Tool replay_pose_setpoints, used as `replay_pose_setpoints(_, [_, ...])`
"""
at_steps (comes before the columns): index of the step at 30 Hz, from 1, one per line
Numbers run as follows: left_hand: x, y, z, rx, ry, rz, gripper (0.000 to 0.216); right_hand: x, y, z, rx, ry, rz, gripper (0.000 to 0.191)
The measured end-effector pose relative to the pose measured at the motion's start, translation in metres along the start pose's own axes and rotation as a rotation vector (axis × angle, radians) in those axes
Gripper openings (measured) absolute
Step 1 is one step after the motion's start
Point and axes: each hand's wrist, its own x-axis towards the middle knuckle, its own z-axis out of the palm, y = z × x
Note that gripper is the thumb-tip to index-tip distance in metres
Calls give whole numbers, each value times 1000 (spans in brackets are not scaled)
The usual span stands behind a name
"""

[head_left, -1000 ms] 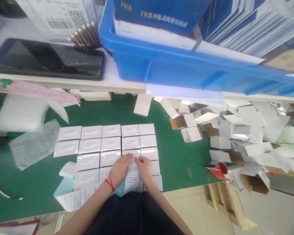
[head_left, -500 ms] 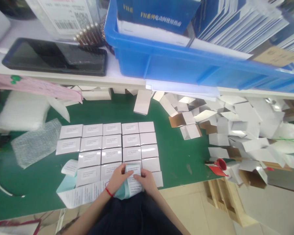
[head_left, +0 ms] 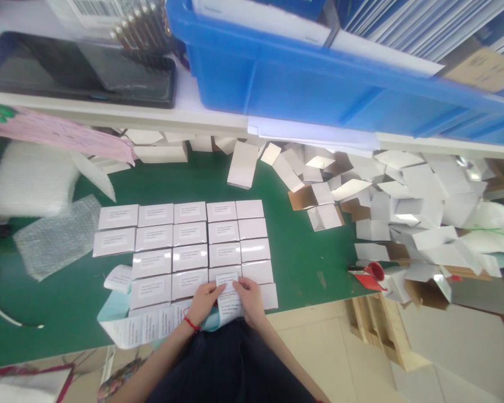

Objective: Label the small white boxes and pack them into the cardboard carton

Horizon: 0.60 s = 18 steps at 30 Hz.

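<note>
A long strip of printed labels (head_left: 147, 327) with a pale blue backing runs along the table's front edge and up between my hands. My left hand (head_left: 204, 305) pinches the strip's left side near its upper end. On the other side, my right hand (head_left: 250, 298) has its thumb and fingers closed at the strip's right edge. Just beyond my fingers stand rows of small white boxes (head_left: 190, 257). Most of them bear a printed label on top; the right column (head_left: 252, 228) shows plain tops. My hands and the strip hide part of the nearest row.
Loose white cartons (head_left: 420, 207) are heaped at the right, with a red tape dispenser (head_left: 372, 274) near the front edge. Bubble wrap (head_left: 59, 238) lies at the left. Overhead, a shelf carries a blue bin (head_left: 319, 84) of booklets and a black phone (head_left: 79, 70).
My right hand has shifted slightly up and its fingers have drawn closer together at the label strip's edge. The whole view has tilted down a little.
</note>
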Motion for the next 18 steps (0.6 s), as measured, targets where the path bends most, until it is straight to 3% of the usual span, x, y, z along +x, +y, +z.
replay_pose_setpoints(3, [0, 1, -1, 34, 29, 11, 49, 3, 4, 0, -97, 70, -39, 26])
replay_pose_setpoints(5, [-3, 2, -2, 110, 118, 42, 46, 5, 5, 0, -195, 116, -86, 28])
replay_pose_setpoints(8, [-9, 4, -5, 288, 305, 159, 38, 5, 2, 1, -278, 174, -153, 33])
replay_pose_setpoints(10, [-13, 5, -7, 377, 346, 291, 30, 5, -1, 3, -306, 192, -171, 36])
replay_pose_setpoints(14, [-16, 6, -6, 443, 221, 557, 21, 4, -6, 7, -384, 206, -186, 36])
replay_pose_setpoints(18, [-14, -1, 1, 556, 82, 683, 31, 4, -8, 9, -459, 211, -205, 35])
